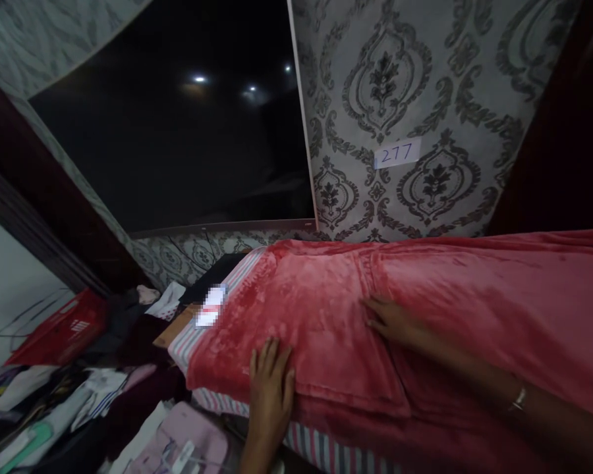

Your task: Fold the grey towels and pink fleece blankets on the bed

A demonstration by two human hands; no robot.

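Observation:
A red plush blanket [321,309] lies spread over a striped sheet [321,447], with its left part folded over in a layer. My left hand [271,375] rests flat on the blanket near its front left edge, fingers stretched out. Further right, my right hand [385,319] touches the blanket beside the fold line, its fingers apart and pointing left. A bracelet circles the right wrist. Neither hand has anything gripped in it.
A blurred-out phone-like object [211,306] lies on the sheet's left edge. Piled clothes [99,395], a pink bag [188,438] and a red bag [62,329] are at the left. A large television [188,131] and a paper marked 277 [398,153] are on the wall behind.

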